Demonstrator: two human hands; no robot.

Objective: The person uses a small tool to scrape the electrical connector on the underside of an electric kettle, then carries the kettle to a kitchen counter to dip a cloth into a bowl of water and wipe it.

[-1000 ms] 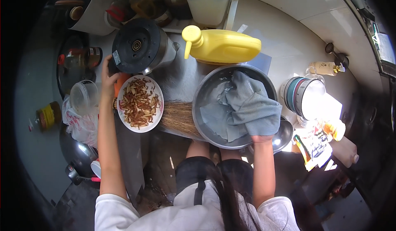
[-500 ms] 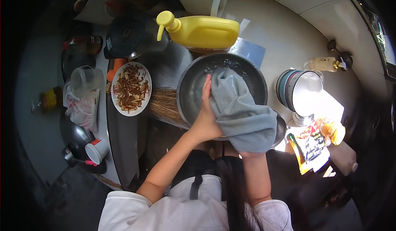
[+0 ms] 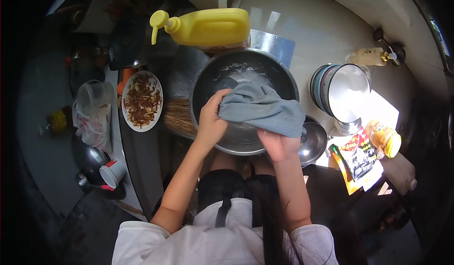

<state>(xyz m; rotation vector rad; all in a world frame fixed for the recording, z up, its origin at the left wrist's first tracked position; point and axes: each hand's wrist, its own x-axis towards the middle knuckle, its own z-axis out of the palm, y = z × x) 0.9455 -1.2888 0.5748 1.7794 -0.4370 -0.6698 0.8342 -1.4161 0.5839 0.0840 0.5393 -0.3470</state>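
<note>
A blue-grey ribbed cloth [image 3: 265, 105] hangs bunched over a dark grey metal basin [image 3: 204, 86], which has water and suds in its far part. My left hand [image 3: 213, 118] grips the cloth's left end, with the thumb and fingers closed on it. Beneath the right end is my right hand [image 3: 279, 144], palm turned up and fingers mostly hidden under the fabric. It holds that end near the basin's front right rim. The cloth's far side reaches down toward the suds.
Behind the basin lies a yellow pump bottle [image 3: 213, 27]. Left are a straw brush [image 3: 178, 116] and an oval plate [image 3: 157, 104] of brown scraps. Right stand stacked enamel bowls [image 3: 349, 92], a shiny metal bowl [image 3: 313, 142], a food packet [image 3: 354, 158] and a jar [image 3: 384, 139].
The cloth has gone from hanging lengthwise to lying crosswise over the basin. My left hand has come down left and curled onto it; my right hand has moved up. The view has shifted slightly.
</note>
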